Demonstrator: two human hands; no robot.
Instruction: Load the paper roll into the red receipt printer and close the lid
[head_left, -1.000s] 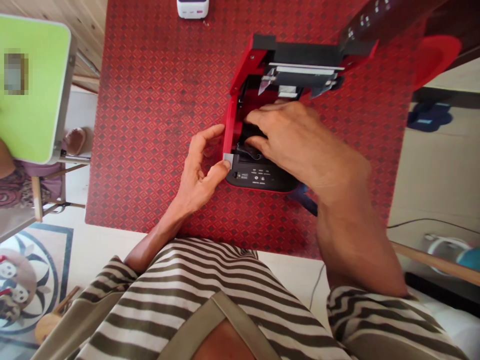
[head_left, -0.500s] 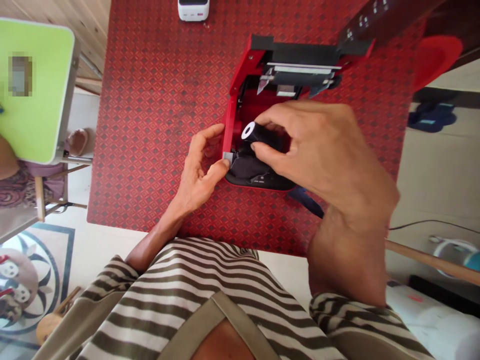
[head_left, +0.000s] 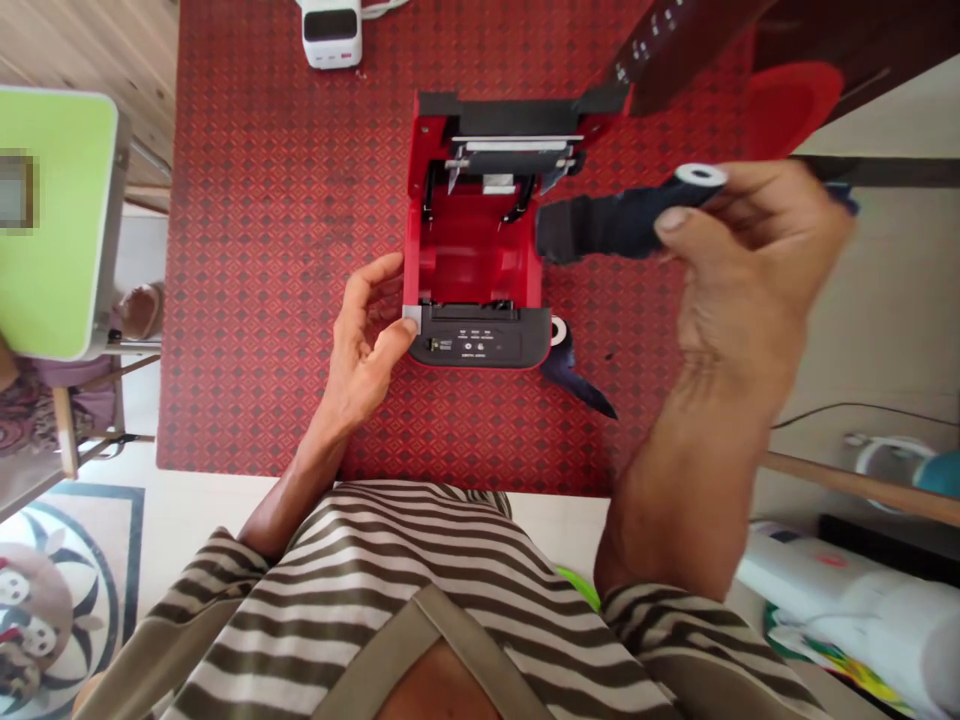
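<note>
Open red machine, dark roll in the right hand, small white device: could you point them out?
Open red machine [head_left: 474, 262]: head view, on its red inside.
Held dark roll [head_left: 615, 224]: head view, on its loose dark part.
Small white device [head_left: 332, 26]: head view, on its dark panel.

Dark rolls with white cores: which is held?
The dark roll with a white core in the right hand; the other dark roll lies on the red table beside the red and black device.

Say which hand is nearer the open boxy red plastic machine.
Left: left hand touches the machine at its near left corner; right hand is apart, to its right.
</note>
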